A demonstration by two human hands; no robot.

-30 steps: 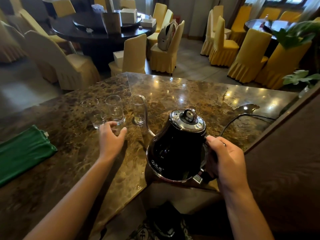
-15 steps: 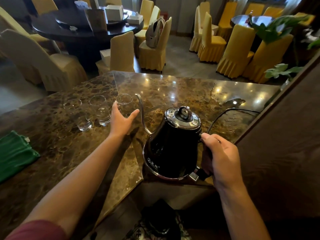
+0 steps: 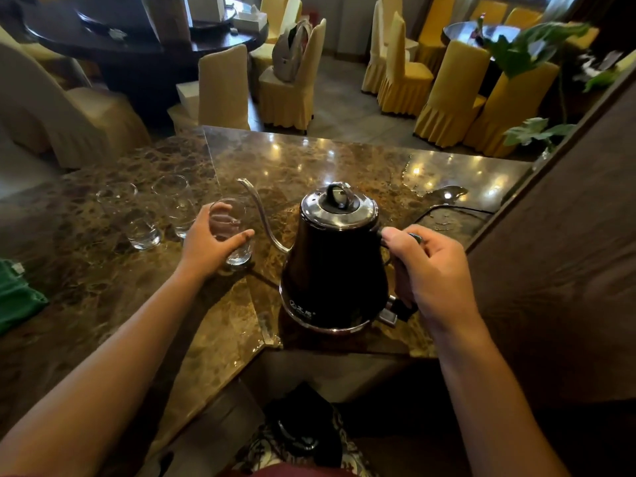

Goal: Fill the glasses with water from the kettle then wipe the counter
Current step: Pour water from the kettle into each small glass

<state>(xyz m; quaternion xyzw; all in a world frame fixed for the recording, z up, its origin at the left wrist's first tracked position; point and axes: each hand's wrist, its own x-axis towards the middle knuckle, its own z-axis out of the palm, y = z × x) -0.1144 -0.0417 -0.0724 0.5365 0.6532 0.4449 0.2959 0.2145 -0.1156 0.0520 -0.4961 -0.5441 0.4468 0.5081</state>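
Beyond the fingers, past the far edge of the glossy brown marble bench (image 3: 327,160), lies a dim dining room with a grey tiled floor (image 3: 347,108). Up and left of the fingers stands a round dark wooden table (image 3: 137,46) ringed by cream-covered chairs (image 3: 223,87). Further right, yellow skirted chairs (image 3: 444,94) crowd a second dark round table (image 3: 481,29), with a green leafy plant (image 3: 530,49) at the right.

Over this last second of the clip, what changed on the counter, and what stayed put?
The left hand moved from the counter near the middle glass to the glass nearest the kettle and took hold of it. The right hand kept gripping the kettle handle. The other two glasses and the green cloth stayed put.
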